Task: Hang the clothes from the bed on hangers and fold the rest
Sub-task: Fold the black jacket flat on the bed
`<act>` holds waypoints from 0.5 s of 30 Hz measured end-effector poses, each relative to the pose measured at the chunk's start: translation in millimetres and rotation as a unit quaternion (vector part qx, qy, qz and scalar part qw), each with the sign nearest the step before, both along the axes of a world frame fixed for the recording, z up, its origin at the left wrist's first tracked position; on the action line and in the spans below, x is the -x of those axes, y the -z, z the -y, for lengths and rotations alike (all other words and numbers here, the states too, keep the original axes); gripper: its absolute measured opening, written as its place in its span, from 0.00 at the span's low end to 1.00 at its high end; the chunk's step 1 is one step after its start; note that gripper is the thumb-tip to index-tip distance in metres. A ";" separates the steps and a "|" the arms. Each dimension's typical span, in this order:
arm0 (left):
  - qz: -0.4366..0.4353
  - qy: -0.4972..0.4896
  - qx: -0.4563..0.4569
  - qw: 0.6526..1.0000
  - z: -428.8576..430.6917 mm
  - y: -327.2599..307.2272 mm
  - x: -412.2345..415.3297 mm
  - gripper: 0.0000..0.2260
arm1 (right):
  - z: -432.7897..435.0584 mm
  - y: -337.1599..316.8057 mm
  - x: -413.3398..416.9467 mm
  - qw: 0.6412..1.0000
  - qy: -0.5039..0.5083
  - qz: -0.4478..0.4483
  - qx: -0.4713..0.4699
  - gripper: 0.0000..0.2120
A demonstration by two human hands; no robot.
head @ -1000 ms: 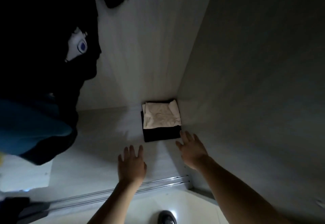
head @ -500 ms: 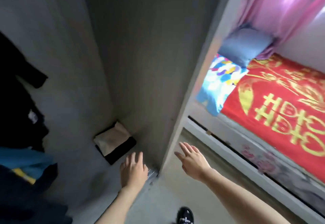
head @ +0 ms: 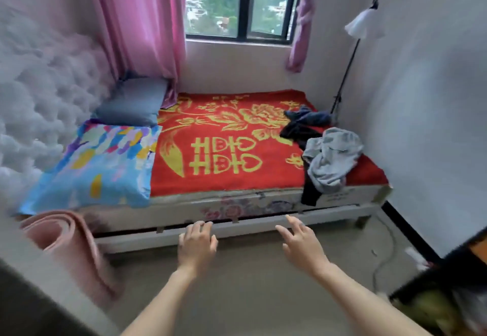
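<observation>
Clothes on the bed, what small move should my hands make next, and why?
Probably reach the right hand toward the grey garment at the near right corner of the bed. Both hands are empty, the left hand too, and that garment lies crumpled, nearest you.

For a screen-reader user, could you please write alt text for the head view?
The left hand and right hand are held out open and empty before a bed; a heap of clothes lies at the right end of its red blanket.

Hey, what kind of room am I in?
A small bedroom, most likely: a bed with a red and gold blanket and a patterned pillow, a pink curtain by the window, and loose clothes heaped on the blanket.
</observation>
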State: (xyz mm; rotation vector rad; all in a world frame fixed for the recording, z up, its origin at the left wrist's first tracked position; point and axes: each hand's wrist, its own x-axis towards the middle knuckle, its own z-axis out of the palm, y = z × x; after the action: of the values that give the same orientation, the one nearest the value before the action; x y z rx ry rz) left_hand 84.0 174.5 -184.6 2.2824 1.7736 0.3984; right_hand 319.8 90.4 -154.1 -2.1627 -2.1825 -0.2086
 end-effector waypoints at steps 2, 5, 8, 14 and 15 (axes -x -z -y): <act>0.021 0.060 -0.009 0.998 7.1 -5.5 -61.7 0.19 | 39.8 -2.9 -47.7 0.998 0.063 -0.001 -0.012 0.29; 0.036 0.146 -0.004 0.989 32.4 -16.5 -145.0 0.19 | 100.9 -4.0 -104.5 0.987 0.156 -0.011 -0.028 0.29; 0.066 0.241 0.003 0.968 69.5 -22.4 -227.6 0.18 | 172.8 -6.7 -154.9 0.962 0.267 -0.004 -0.047 0.27; 0.077 0.429 0.003 0.900 158.5 -26.1 -351.5 0.19 | 285.7 -21.5 -197.5 0.898 0.421 0.008 -0.126 0.24; 0.072 0.465 -0.003 0.882 176.8 -27.1 -370.2 0.19 | 305.7 -23.9 -198.7 0.883 0.449 0.017 -0.134 0.23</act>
State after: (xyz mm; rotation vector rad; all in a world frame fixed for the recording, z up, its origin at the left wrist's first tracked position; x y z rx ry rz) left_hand 454.2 -2.3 -157.5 2.6720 0.4543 0.3501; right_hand 518.5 -215.4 -130.2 -2.7909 -0.9043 -0.5406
